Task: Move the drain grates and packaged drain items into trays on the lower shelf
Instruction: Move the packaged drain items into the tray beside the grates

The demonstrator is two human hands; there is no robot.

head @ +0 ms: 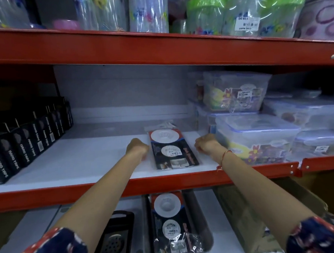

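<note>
Patterned sleeves [52, 250] lead to left hand [137, 148] and right hand [206, 144], curled, grip unclear, flanking the packaged strainer [173, 149], seemingly to lift it down to the tray [205, 239]

We see red-orange shelf rails [157, 46] framing a white shelf board [97, 160]. On that board lies a packaged drain item [173, 148]: a black card with a red edge stripe and two white strainers. Left of it stand black boxes [26, 139] with pale lettering. Right of it sit clear containers [257, 138] with yellow, purple and red flower prints. Below it, a second black-and-white pack [172, 223] lies in a dark tray [206, 239], beside a black drain grate [112, 243]. Our sleeves [52, 250] are navy with red and white patches; a red thread [223, 156] circles our right wrist.
</note>
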